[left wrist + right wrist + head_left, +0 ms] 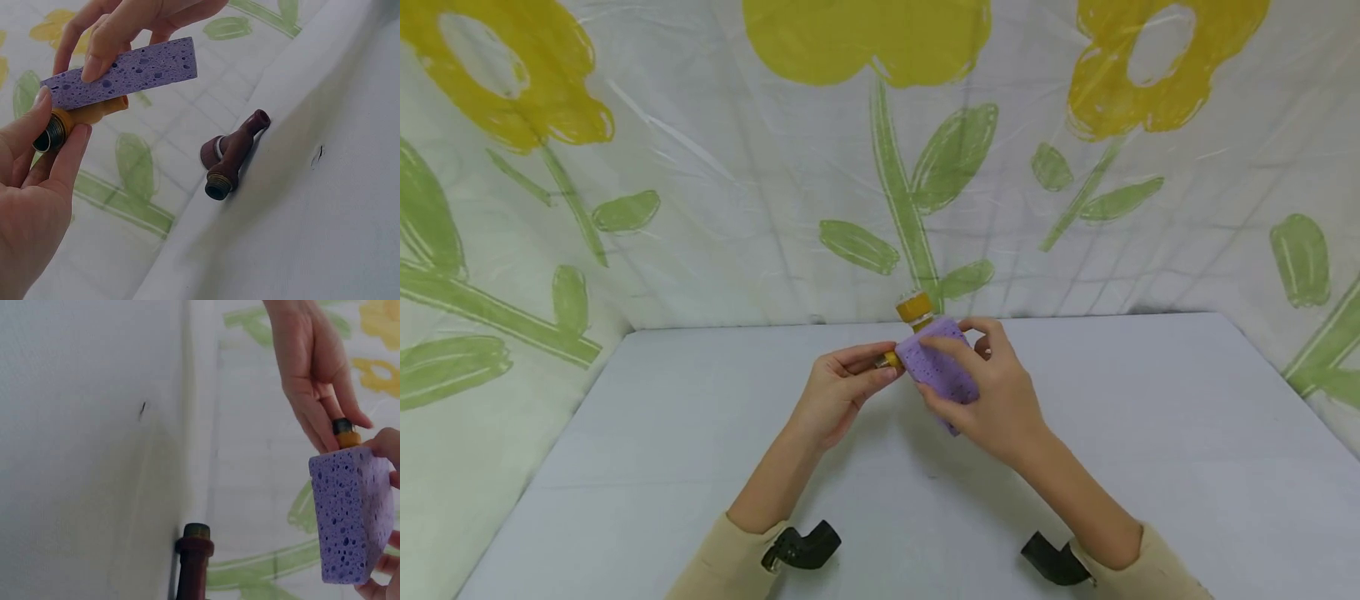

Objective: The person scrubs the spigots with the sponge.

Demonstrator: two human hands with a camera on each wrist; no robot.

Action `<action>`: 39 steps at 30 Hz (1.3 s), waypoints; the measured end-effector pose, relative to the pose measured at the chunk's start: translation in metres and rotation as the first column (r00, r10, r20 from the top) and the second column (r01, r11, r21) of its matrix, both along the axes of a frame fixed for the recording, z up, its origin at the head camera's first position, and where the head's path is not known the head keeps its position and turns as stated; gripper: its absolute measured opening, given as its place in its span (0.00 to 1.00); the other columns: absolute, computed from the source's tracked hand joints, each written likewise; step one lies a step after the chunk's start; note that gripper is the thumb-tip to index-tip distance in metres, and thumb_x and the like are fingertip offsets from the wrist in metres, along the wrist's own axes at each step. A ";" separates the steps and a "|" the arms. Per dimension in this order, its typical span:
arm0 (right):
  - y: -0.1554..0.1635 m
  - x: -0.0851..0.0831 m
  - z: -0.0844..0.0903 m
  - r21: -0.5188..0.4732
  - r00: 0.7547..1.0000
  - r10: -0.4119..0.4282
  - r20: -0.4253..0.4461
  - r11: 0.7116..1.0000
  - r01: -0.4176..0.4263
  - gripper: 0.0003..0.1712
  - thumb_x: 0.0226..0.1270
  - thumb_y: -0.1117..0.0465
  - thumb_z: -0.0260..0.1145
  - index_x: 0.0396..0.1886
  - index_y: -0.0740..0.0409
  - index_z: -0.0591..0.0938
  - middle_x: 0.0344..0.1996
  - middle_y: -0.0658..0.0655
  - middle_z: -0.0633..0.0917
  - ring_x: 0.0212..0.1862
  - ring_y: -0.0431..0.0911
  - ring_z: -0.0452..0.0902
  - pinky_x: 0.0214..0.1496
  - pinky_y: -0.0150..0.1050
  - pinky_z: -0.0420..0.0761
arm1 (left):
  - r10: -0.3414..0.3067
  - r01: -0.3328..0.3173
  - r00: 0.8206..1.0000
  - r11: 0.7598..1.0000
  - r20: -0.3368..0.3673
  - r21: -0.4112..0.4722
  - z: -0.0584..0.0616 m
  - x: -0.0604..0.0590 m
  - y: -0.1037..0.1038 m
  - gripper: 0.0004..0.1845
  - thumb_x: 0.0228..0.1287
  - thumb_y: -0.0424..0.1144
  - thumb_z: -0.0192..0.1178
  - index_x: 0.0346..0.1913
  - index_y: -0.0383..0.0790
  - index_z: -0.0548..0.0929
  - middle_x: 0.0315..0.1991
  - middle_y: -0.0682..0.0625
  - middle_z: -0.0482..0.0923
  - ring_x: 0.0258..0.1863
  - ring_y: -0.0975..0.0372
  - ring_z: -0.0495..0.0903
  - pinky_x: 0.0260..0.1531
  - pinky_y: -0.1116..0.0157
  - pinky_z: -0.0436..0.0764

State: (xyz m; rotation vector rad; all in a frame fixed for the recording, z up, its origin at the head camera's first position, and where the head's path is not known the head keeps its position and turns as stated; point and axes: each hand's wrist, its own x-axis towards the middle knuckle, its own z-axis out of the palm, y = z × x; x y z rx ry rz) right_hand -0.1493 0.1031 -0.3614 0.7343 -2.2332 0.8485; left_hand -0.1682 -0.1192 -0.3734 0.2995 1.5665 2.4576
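Table: white surface (1150, 467) lay bare on both sides of the hands.
Left hand (838, 396): pinched the yellow fitting (914, 308).
Right hand (992, 392): gripped the purple sponge (936, 367), pressed on it.
Edge: brown tap (230, 159) lay beyond the fingertips.

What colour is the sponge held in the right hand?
The sponge is purple, pitted with darker pores; the right wrist view shows it best.

A dark red tap fitting (228, 164) lies on the white table (1150, 467).
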 end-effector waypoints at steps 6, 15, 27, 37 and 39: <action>0.001 0.000 0.001 -0.007 1.000 -0.023 -0.017 1.000 0.023 0.30 0.52 0.63 0.84 0.57 0.49 0.87 0.56 0.67 0.75 0.38 0.51 0.72 0.26 0.38 0.79 | 0.008 -0.008 1.000 1.000 0.010 -0.010 0.001 0.000 0.000 0.19 0.69 0.14 0.56 0.60 0.21 0.82 0.49 0.50 0.89 0.49 0.62 0.89 0.54 0.68 0.87; 0.002 -0.001 -0.003 -0.025 0.997 0.065 0.038 0.998 -0.064 0.31 0.52 0.63 0.84 0.58 0.49 0.86 0.56 0.65 0.74 0.40 0.50 0.76 0.31 0.41 0.85 | -0.072 0.074 0.996 0.996 -0.050 0.051 -0.004 -0.002 0.000 0.26 0.73 0.15 0.51 0.46 0.48 0.92 0.48 0.53 0.90 0.50 0.64 0.88 0.57 0.68 0.85; 0.009 -0.002 0.003 0.004 0.981 0.168 0.100 0.986 -0.169 0.30 0.50 0.63 0.84 0.56 0.47 0.87 0.58 0.60 0.74 0.42 0.47 0.74 0.34 0.40 0.84 | -0.081 0.081 0.996 0.997 0.027 0.016 0.000 -0.003 -0.001 0.30 0.86 0.33 0.47 0.83 0.35 0.56 0.50 0.52 0.87 0.40 0.65 0.89 0.49 0.68 0.87; 0.016 -0.004 0.011 0.043 0.932 0.309 0.190 0.946 -0.322 0.30 0.48 0.63 0.83 0.54 0.44 0.86 0.57 0.56 0.75 0.42 0.43 0.74 0.37 0.36 0.84 | -0.097 0.101 0.994 0.991 0.053 -0.089 0.003 -0.001 -0.004 0.29 0.87 0.39 0.46 0.84 0.45 0.57 0.53 0.49 0.82 0.32 0.64 0.89 0.31 0.75 0.82; 0.018 -0.004 0.012 0.046 0.919 0.323 0.226 0.939 -0.341 0.30 0.49 0.62 0.83 0.55 0.43 0.86 0.58 0.55 0.75 0.44 0.43 0.76 0.39 0.38 0.86 | -0.117 0.120 0.992 0.989 0.047 -0.087 0.003 -0.001 -0.004 0.28 0.87 0.39 0.46 0.84 0.43 0.58 0.54 0.48 0.78 0.32 0.63 0.89 0.33 0.72 0.85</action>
